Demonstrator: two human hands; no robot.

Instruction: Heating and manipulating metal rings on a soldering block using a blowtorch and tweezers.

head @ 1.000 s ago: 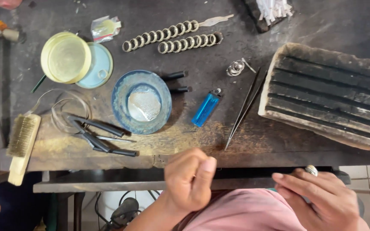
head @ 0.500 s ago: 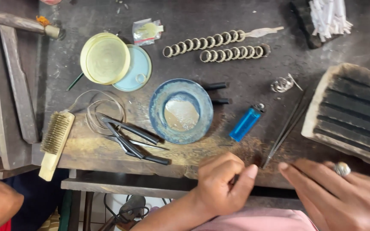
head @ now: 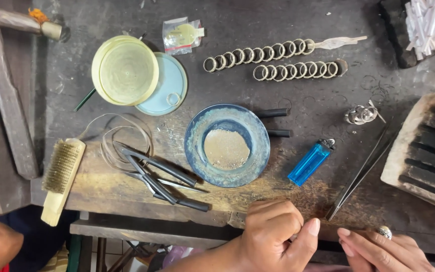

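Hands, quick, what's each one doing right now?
Left hand: curled closed; anything held cannot be told.
Right hand: fingers extended, open, holding nothing visible.

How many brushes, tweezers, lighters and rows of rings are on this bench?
Wire brush: 1
Tweezers: 1
Blue lighter: 1
Rows of rings: 2
Total: 5

Both forearms are bare, and the right hand point(head: 383, 249) wears a silver ring point(head: 384, 232).
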